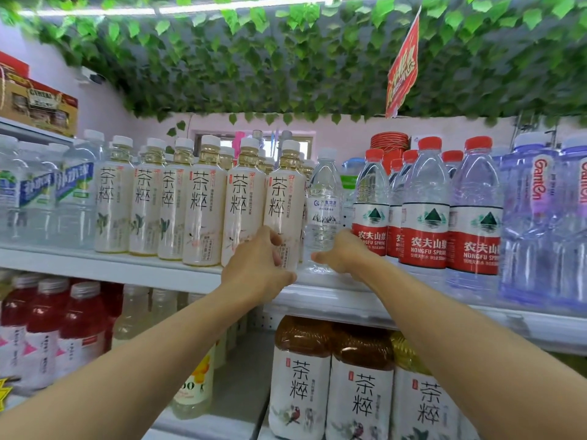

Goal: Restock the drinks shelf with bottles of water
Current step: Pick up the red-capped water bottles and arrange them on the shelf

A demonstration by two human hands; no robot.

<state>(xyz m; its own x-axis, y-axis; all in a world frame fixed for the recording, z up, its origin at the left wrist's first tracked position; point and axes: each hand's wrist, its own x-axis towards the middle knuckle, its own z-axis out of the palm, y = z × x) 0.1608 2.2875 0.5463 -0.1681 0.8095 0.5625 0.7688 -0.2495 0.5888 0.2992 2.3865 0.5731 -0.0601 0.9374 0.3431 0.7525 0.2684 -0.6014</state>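
Note:
A clear water bottle (324, 198) with a white cap and a blue-and-white label stands on the upper white shelf (127, 265), between the tea bottles and the red-label water bottles (425, 214). My right hand (344, 252) grips its lower part from the right, thumb across the front near the base. My left hand (257, 265) curls round the bottom of the nearest cream-label tea bottle (284, 198), just left of the water bottle, with the thumb under its label.
The upper shelf is packed: pale drinks (38, 195) at far left, a row of tea bottles (203, 201), large purple-tinted water bottles (533, 217) at right. Red drinks (47, 325) and big tea bottles (359, 385) fill the shelf below. Green plastic leaves (286, 58) hang overhead.

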